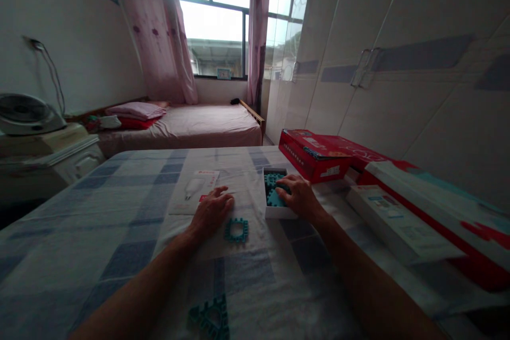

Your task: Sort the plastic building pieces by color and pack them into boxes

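My left hand (212,211) lies flat on the checked bedspread (119,234), fingers stretched out, just left of a teal square frame piece (236,230). My right hand (299,196) reaches into a small white box (274,211) of teal and blue puzzle pieces (273,179), fingers curled over a blue piece. Whether it grips the piece I cannot tell. Another teal piece (209,319) lies near the front edge.
A white leaflet (196,190) lies beyond my left hand. Red boxes (314,155) and a long white box (392,223) sit to the right, beside a wardrobe (398,79). A second bed (199,126), a window and a fan (24,114) stand behind.
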Demonstrator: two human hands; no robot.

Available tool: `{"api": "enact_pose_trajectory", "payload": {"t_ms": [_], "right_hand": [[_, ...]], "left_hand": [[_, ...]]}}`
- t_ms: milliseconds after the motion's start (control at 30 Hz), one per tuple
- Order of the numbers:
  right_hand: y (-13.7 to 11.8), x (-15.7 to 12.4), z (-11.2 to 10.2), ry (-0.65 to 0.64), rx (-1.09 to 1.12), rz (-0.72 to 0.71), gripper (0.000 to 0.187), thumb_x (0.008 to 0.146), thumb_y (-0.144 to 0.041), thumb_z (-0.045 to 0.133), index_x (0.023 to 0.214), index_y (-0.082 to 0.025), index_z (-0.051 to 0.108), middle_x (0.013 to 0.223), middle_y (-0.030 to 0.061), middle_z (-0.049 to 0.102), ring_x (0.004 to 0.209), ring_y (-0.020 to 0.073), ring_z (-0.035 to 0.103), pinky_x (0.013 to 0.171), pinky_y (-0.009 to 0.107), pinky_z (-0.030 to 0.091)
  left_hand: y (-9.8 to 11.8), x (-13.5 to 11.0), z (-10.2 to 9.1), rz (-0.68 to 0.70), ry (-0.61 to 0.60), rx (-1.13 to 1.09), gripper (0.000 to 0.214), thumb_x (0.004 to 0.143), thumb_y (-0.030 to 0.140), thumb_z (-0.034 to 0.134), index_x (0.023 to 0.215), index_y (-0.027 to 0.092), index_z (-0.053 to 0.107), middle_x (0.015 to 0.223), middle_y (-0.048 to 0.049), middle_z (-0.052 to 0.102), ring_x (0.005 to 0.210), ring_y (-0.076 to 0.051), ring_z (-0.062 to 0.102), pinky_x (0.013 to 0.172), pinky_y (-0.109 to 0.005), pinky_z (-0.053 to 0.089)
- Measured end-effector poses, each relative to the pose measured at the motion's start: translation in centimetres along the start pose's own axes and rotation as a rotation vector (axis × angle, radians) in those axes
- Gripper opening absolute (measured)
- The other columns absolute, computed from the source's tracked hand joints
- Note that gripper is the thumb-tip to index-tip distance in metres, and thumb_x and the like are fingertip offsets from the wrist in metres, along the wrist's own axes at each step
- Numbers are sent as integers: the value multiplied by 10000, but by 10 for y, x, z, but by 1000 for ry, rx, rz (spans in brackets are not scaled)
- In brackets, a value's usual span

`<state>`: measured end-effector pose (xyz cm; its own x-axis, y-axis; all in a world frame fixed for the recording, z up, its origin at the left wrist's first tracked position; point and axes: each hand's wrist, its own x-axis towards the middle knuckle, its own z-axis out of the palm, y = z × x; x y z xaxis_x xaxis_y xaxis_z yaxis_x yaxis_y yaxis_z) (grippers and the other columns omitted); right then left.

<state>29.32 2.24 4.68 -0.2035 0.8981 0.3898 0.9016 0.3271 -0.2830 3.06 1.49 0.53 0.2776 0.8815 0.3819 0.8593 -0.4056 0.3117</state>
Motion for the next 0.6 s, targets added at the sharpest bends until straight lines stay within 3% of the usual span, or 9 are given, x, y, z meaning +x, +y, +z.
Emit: {"api": "enact_pose_trajectory", "payload": {"t_ms": [100, 267, 467, 600], "right_hand": [[0, 0, 1, 46, 11, 1, 257, 868, -350, 506, 1038, -241, 664, 1198, 51, 588, 1147, 203, 480, 960, 383, 317], [-3, -1, -1, -54, 6, -31, 292, 870, -449, 498, 1066, -298, 655, 1260, 28, 555, 1211, 211, 427, 1001, 414, 261], [-14, -2, -2, -89, -96, -9, 293, 876, -455, 488, 1037, -288, 666, 1213, 67, 586, 1157, 240, 471, 988, 484, 232], [-17, -1, 4, -96, -99, -25, 324, 885, -459, 467, 1120, -303, 626, 1269, 55, 556, 1250, 263, 388, 1019, 546, 169]], "left_hand": [[0, 0, 0, 2, -4, 0, 361, 903, 327, 340, 934, 203, 678, 1241, -108, 556, 1079, -227, 576, 961, -401, 444], [-2, 0, 1, 9, -6, 7, 371, 906, 330, 335, 945, 192, 677, 1252, -116, 549, 1095, -238, 569, 965, -402, 438], [-1, -1, 1, 5, 5, 6, 352, 904, 327, 348, 934, 203, 676, 1248, -106, 555, 1102, -238, 568, 970, -411, 435], [-2, 0, 2, 4, 5, -6, 343, 901, 326, 355, 936, 211, 676, 1252, -96, 553, 1104, -232, 565, 970, -412, 435]]}}
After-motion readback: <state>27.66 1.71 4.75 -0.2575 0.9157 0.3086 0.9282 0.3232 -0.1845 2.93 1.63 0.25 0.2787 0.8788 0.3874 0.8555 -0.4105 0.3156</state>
